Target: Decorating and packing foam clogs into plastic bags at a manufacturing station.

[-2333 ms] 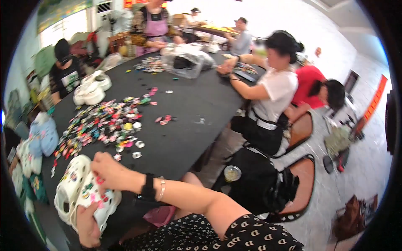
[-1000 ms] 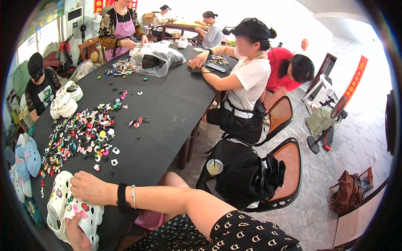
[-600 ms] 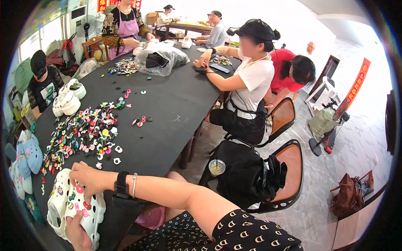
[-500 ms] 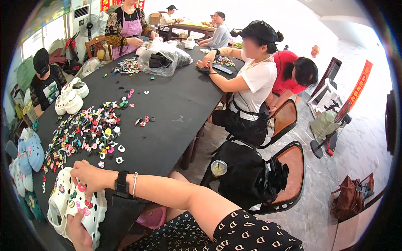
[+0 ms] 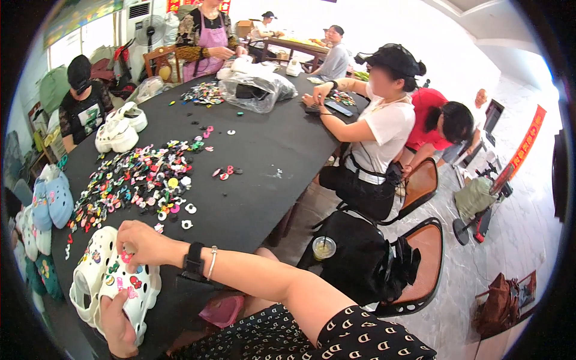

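A pair of white clogs sits at the table's near left corner. My left hand [image 5: 119, 321] grips the nearer clog [image 5: 139, 312], its thumb on the upper. My right hand [image 5: 144, 243] reaches over the same clog's toe, fingers closed at a pinkish-red shoe charm [image 5: 126, 257]; the charm's underside is hidden. Other colourful charms, including a red one [image 5: 136, 281], are set in this clog. The second clog [image 5: 90, 273] lies alongside, also carrying charms. Just beyond the pair spreads a big heap of mixed shoe charms [image 5: 141, 180].
On the black table [image 5: 258, 150] are another white clog pair [image 5: 123, 129], a clear plastic bag [image 5: 264, 96] and smaller charm piles. Blue clogs [image 5: 53, 201] stand at the left edge. Several people work around it. A drink cup [image 5: 324, 247] rests on a black-covered chair at right.
The whole view has shifted, so the scene sits slightly farther right. My left hand still holds the clog; my right fingers stay at the pinkish-red charm near its toe.
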Tool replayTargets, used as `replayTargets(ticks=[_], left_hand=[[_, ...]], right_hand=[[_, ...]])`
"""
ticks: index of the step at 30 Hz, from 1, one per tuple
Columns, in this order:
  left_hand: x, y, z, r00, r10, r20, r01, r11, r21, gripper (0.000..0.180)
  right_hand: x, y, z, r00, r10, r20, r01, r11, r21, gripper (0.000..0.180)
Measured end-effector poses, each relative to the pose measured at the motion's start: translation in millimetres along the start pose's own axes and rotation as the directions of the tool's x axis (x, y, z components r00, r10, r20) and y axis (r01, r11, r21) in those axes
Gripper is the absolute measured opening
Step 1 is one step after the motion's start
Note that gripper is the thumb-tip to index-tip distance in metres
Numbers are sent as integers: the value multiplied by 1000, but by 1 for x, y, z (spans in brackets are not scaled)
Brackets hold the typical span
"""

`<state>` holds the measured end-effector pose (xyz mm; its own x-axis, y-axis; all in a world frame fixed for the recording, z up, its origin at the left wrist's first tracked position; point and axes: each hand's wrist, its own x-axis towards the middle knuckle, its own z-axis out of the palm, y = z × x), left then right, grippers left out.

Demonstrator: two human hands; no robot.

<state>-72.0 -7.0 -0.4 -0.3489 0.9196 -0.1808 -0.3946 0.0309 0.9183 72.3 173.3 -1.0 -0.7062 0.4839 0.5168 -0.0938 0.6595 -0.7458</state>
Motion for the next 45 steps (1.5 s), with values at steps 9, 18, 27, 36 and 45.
replayTargets(ticks=[9, 18, 27, 36, 45], left_hand=[[-4, 9, 17, 997, -8, 82, 15, 996, -85, 50], [-6, 15, 19, 992, -118, 54, 124, 986, -113, 44], [-9, 11, 19, 992, -96, 83, 100, 993, -55, 44], [0, 14, 14, 979, -158, 128, 174, 977, -126, 38], [3, 21, 15, 962, -148, 231, 193, 963, -188, 48]], right_hand=[[-4, 2, -2, 984, -178, 8, 178, 974, -142, 25], [-5, -12, 5, 989, -141, -37, 132, 974, -184, 8], [23, -1, -4, 913, 392, -110, -383, 919, 94, 14], [16, 37, -42, 982, 157, -102, -186, 873, -452, 21], [-12, -33, -47, 931, -189, 313, 279, 921, -273, 73]])
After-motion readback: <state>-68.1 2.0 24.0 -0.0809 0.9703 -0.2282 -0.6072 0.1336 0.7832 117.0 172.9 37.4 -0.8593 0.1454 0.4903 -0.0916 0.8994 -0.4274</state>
